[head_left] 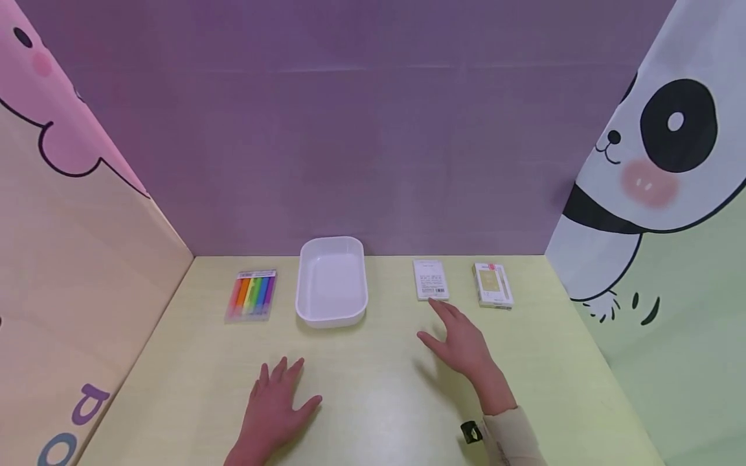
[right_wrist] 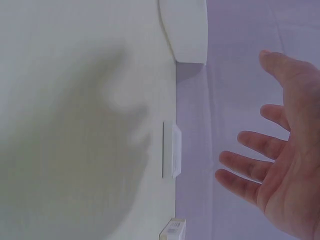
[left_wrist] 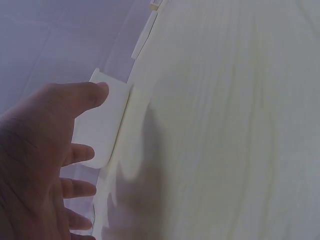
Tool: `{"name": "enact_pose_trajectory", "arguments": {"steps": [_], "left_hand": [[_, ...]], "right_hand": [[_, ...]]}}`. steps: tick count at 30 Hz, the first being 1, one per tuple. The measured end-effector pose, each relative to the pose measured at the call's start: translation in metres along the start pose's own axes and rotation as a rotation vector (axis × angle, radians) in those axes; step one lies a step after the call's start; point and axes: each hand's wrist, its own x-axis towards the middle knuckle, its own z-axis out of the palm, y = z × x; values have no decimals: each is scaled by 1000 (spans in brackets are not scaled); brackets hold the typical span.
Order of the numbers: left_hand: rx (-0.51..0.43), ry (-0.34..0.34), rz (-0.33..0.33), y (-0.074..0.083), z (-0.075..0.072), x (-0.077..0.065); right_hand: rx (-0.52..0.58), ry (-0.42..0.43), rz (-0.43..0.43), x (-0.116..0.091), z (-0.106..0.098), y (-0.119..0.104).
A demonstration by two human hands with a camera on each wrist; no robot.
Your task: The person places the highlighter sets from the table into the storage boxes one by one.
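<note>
In the head view my left hand hovers low over the near left part of the table, fingers spread and holding nothing. My right hand is farther forward on the right, its fingers extended and its palm bare in the right wrist view. Its fingertips overlap the lower edge of a flat white box with printed text; the right wrist view shows a gap between them. A white rectangular tray stands at the back, left of that box. Beyond my left hand lies a clear pack of rainbow-coloured markers.
A second white box with a gold panel lies right of the text box. A purple wall closes off the table's back edge. Printed panels flank both sides, a panda on the right. A small black object sits by the right sleeve.
</note>
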Motion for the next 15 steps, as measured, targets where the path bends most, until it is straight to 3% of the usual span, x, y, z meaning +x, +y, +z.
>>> {"name": "enact_pose_trajectory", "arguments": {"steps": [10,15], "left_hand": [[-78,170,30,-13,-8,9],[-73,171,14,-19,-16,13]], "right_hand": [[64,-40,-2,29,0,-9],[82,-54,-11,43,3,-12]]}}
